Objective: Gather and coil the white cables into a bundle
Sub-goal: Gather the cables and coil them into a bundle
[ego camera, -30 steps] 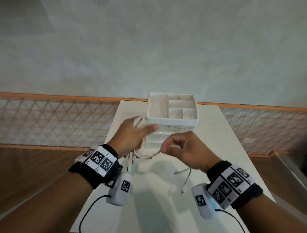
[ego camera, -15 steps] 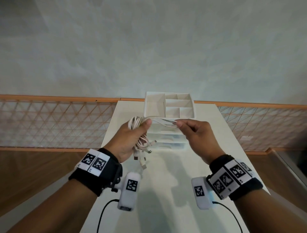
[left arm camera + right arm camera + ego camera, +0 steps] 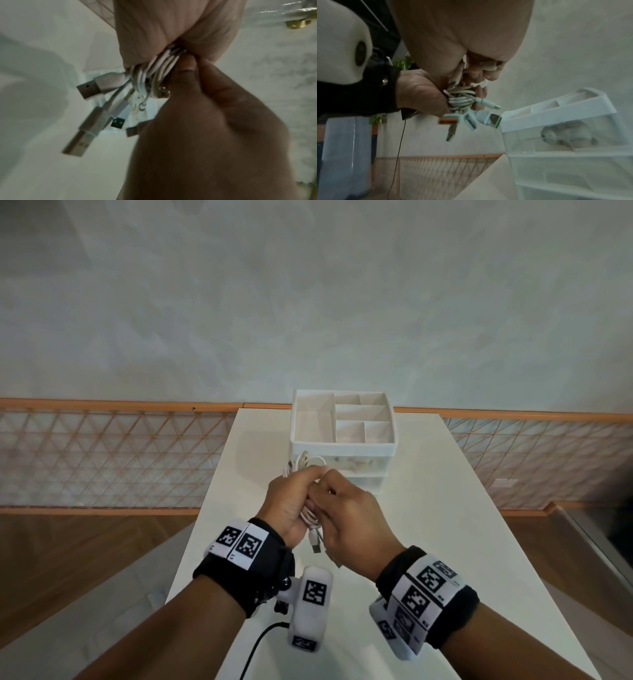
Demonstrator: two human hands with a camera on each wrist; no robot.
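The left hand [image 3: 291, 505] grips the coiled white cables [image 3: 310, 513] above the tabletop [image 3: 428, 525]; the right hand [image 3: 352, 518] pinches a strand against them. Likely next: tuck the loose plugs [image 3: 89, 88].

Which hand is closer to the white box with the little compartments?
Left, but only barely. The left hand grips the cables right below the box's front left corner; the right hand pinches them slightly nearer the person.
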